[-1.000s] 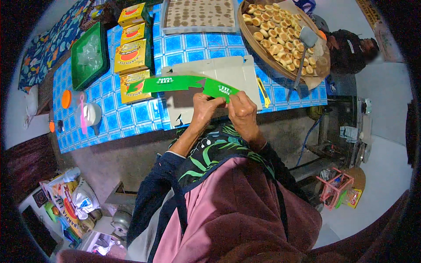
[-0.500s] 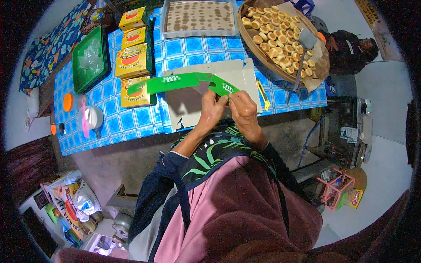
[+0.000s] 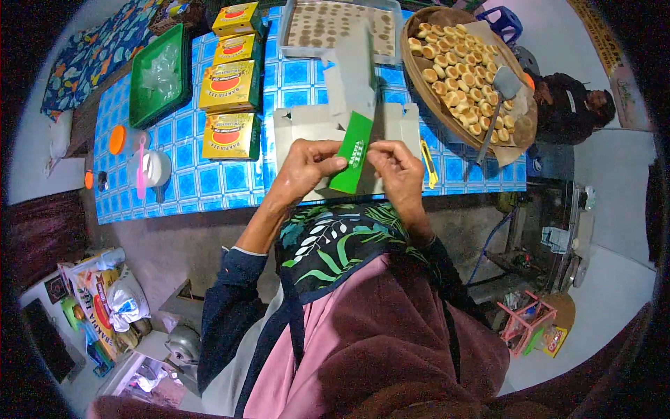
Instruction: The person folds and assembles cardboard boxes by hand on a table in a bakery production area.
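Between my hands stands a partly folded cardboard box (image 3: 351, 155), its green printed side facing me. Its pale inner face rises blurred toward the far side of the table. My left hand (image 3: 305, 167) is closed on the box's left side, thumb pressed against the green panel. At the right edge of that panel, my right hand (image 3: 398, 170) is closed with fingers curled and pinching; the exact grip there is partly hidden. Underneath lies more flat grey cardboard (image 3: 293, 126). A yellow utility knife (image 3: 428, 164) rests just right of my right hand.
Yellow boxes (image 3: 230, 85) stand in a column at left, beside a green tray (image 3: 136, 91) holding clear plastic. A round woven tray (image 3: 419, 94) carries small browned pastries and a spatula (image 3: 497, 105). Behind is a clear plastic tub (image 3: 293, 52); a white jar (image 3: 157, 167) stands front left.
The green strip that stretched left is now turned and folded, with its panel upright between my hands and its pale side raised. My left hand has moved left, away from my right.
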Available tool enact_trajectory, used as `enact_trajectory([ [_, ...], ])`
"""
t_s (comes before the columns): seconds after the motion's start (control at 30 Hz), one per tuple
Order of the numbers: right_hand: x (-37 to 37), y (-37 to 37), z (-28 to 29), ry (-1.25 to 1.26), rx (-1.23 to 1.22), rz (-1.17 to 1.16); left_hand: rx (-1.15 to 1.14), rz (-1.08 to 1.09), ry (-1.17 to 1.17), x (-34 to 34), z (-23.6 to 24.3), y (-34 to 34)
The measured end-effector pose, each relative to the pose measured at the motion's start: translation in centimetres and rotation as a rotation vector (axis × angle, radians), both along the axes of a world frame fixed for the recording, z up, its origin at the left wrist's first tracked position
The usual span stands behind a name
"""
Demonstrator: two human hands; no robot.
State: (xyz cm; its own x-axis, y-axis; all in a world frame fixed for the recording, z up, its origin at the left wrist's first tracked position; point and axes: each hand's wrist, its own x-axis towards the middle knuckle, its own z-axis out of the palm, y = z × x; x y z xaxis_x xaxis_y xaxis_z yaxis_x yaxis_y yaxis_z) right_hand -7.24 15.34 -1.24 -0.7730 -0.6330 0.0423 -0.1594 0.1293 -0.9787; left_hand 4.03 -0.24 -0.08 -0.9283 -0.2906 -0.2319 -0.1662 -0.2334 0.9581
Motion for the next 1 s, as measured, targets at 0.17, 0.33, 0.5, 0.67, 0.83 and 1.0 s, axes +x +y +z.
enact_trajectory([
  [0.17,-5.0,-1.2,-0.1,0.447,-0.020,0.273,0.004,-0.074,-0.155,2.1,-0.9,-2.0],
  [0.33,-5.6,-1.8,0.3,0.209,0.175,0.524,0.085,-0.172,-0.267,3.5,-1.6,-3.2],
  [0.5,-5.1,-2.4,1.4,0.161,0.275,0.671,0.217,-0.123,-0.310,3.9,-2.3,-2.6],
  [0.67,-3.3,-2.8,2.8,0.449,0.120,0.614,0.181,-0.151,-0.267,3.7,-2.8,-2.6],
  [0.83,-2.7,-2.5,2.0,0.619,0.059,0.703,0.357,-0.202,-0.281,3.8,-3.4,-2.1],
  [1.0,-1.7,-2.1,1.7,0.604,0.078,0.848,0.307,-0.254,-0.286,3.8,-4.5,-1.5],
])
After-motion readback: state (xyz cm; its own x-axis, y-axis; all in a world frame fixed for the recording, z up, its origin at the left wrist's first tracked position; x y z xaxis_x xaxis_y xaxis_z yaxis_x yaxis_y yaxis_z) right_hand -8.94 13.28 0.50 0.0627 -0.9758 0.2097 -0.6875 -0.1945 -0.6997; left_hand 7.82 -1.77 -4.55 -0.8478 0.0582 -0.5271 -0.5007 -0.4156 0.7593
